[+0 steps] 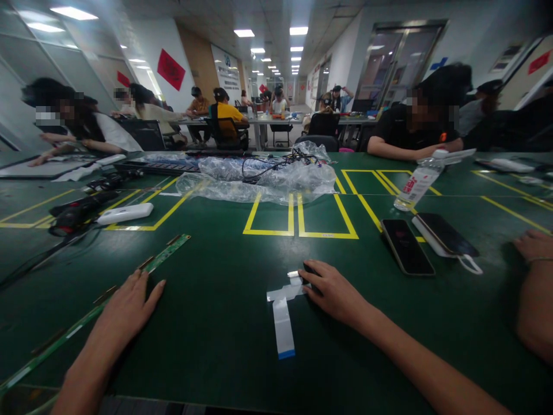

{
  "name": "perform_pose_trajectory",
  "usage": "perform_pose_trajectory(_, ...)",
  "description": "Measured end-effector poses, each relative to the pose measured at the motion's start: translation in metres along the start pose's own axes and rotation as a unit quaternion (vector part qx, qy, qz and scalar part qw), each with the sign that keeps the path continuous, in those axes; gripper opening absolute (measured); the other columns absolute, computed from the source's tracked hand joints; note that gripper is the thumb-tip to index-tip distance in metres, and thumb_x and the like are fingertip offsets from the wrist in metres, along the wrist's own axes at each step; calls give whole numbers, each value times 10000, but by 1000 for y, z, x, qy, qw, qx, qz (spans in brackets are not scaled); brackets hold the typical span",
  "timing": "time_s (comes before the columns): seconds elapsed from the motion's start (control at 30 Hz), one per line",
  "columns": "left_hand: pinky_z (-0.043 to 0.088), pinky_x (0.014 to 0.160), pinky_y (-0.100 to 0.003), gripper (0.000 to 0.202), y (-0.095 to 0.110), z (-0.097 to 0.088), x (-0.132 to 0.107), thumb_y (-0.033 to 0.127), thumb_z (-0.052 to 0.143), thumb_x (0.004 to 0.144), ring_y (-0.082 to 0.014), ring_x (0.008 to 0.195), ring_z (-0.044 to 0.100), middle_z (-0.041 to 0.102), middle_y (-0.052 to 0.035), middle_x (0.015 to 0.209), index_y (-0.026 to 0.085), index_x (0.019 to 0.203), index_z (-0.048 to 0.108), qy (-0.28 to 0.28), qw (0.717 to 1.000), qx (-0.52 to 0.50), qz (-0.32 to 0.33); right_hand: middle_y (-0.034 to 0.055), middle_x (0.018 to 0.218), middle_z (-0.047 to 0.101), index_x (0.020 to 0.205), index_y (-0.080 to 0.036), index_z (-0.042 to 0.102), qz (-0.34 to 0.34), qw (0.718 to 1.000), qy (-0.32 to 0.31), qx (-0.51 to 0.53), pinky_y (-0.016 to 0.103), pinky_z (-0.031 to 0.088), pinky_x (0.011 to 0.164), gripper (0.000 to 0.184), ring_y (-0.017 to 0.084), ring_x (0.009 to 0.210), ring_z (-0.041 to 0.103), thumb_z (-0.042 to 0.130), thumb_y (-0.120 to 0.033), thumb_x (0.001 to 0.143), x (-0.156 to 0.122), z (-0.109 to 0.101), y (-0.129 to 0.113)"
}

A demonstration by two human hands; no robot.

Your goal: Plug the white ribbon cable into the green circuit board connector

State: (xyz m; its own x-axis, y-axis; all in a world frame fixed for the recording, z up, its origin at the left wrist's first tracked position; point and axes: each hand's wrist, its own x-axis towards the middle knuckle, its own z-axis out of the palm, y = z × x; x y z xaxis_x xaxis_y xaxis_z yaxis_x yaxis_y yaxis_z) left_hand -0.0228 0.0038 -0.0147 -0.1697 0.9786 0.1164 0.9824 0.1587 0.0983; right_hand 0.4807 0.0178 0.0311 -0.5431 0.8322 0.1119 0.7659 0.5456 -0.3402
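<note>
My left hand (125,308) lies flat at the left with the thumb spread away. Its fingertips rest on or against a long, narrow green circuit board (166,255), which runs diagonally toward the lower left corner and is partly covered by the hand. Nearer the middle, a folded white flat ribbon cable (283,323) with a blue end lies on the table. My right hand (332,291) comes in from the right with fingers apart. The fingertips touch or nearly touch the cable's upper right side; exact contact is hard to see.
The green table (216,346) carries yellow tape outlines. Clear plastic wrap (298,181) with black cables lies farther back. At the right are a phone (407,246), another dark-screened device (444,233) and a tilted bottle (417,184). Another person's arm (536,288) rests at the right edge.
</note>
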Motion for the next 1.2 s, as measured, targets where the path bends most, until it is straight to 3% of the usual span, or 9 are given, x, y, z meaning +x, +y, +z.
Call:
perform_pose_trajectory(0.07,323,1165,-541,804,12,0,-5,574,287,913,-383,1395,409,480,-246,1465,-24,1428,443,-16,1000,9,5,118,1507,463,1402,-245,541,4,1000,-4,-4,566,378,1109,465,319,1390,410,563,-294,941,-1,0,0)
perform_pose_trajectory(0.13,295,1189,-514,784,36,-3,-11,560,293,928,-354,1417,386,447,-229,1496,-20,1435,439,-33,998,11,46,125,1508,461,1402,-237,542,6,1000,-8,-8,565,374,1112,467,321,1392,406,568,-290,938,-1,0,-1)
perform_pose_trajectory(0.27,287,1202,-503,687,114,-17,-19,536,307,966,-307,1441,358,411,-150,1539,75,1453,456,-64,982,-17,178,134,1505,462,1407,-238,536,3,1000,-9,-16,565,376,1107,472,321,1392,406,567,-295,939,-1,-1,-2)
perform_pose_trajectory(0.4,322,1184,-490,578,191,-32,-12,454,313,1002,-270,1445,356,386,-105,1559,149,1481,423,-109,949,-28,293,138,1500,466,1408,-244,534,1,1000,-9,-23,563,383,1102,468,321,1385,416,555,-298,943,-1,-2,-4)
perform_pose_trajectory(0.5,374,1136,-511,516,233,-38,-3,376,385,994,-294,1411,405,427,-121,1536,163,1458,457,-113,928,-23,354,152,1499,461,1406,-231,537,-3,999,-4,-36,556,376,1109,465,325,1390,408,550,-289,945,-1,-2,-6)
perform_pose_trajectory(0.6,418,1084,-504,461,261,-40,2,332,436,983,-305,1346,465,491,-121,1491,172,1408,516,-102,910,-27,401,167,1505,445,1414,-220,529,-10,999,4,-52,554,356,1121,466,338,1401,387,532,-291,953,-1,0,-7)
perform_pose_trajectory(0.73,468,1008,-469,387,276,-33,5,290,447,988,-293,1248,517,559,-86,1429,198,1342,571,-83,894,-63,436,170,1536,399,1420,-220,517,-14,997,16,-68,572,320,1134,467,363,1423,341,520,-314,963,0,4,-7)
perform_pose_trajectory(0.93,477,963,-430,319,268,-18,11,278,486,980,-248,1148,547,610,-49,1367,240,1263,630,-52,887,-143,437,169,1555,370,1477,-233,439,-7,998,2,-69,594,276,1144,509,358,1442,304,468,-365,986,3,10,-8)
perform_pose_trajectory(1.2,478,950,-415,287,265,-15,15,227,521,957,-234,1146,566,646,-61,1314,241,1201,672,-44,882,-171,438,160,1585,321,1513,-261,382,12,997,-8,-72,610,233,1151,541,362,1462,254,433,-415,997,6,14,-11)
